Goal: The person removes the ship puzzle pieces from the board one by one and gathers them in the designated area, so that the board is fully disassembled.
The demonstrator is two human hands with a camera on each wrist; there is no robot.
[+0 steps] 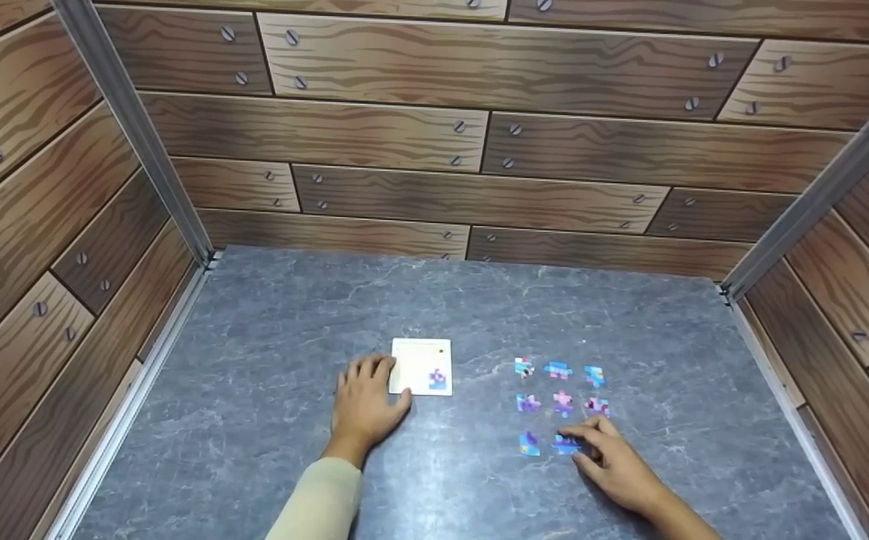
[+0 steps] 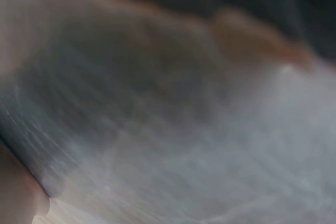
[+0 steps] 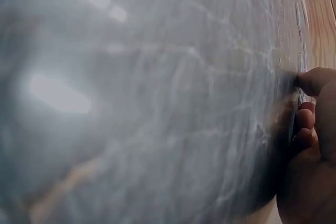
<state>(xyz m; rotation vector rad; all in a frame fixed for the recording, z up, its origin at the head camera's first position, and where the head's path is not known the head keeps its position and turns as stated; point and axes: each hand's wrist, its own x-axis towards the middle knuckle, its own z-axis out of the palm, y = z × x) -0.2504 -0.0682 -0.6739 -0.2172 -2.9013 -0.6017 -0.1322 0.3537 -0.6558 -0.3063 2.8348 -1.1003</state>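
A square white puzzle board lies on the table, with one blue and purple jigsaw piece in its lower right corner. My left hand rests at the board's left side, index fingertip by the left edge and thumb at the near left corner. To the right, several jigsaw pieces are laid out in rows. My right hand pinches a blue jigsaw piece in the nearest row between thumb and index finger. The right wrist view shows the thumb low at the tabletop; the left wrist view is blurred.
The grey marbled table is bounded by wood-patterned panels at the back and both sides. Metal posts stand at the back corners. Beside the pinched piece lies another blue and purple jigsaw piece.
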